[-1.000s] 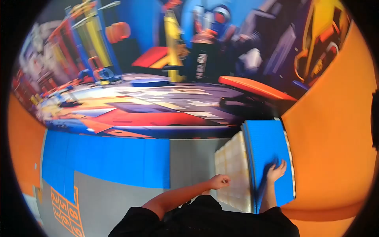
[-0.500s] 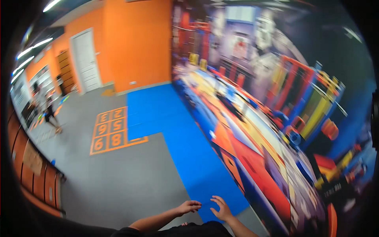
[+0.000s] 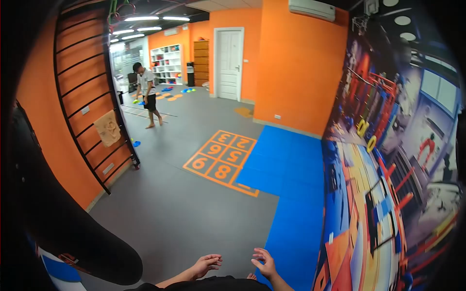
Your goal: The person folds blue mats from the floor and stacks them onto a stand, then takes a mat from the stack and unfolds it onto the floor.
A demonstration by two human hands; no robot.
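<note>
Spanning grey floor (image 3: pixel 184 213), blue mats (image 3: pixel 291 194)

Open floor (image 3: pixel 194 213) ahead; mural wall (image 3: pixel 388 194) rt.

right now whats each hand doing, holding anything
Left hand: open, fingers loosely curled, holding nothing, over the grey floor.
Right hand: open, fingers spread, holding nothing, by the edge of the blue mat.

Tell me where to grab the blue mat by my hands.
Grip the blue mat along the edge that borders the grey floor, coming from that side: it lies flat, and its other side butts against the mural wall.
</note>
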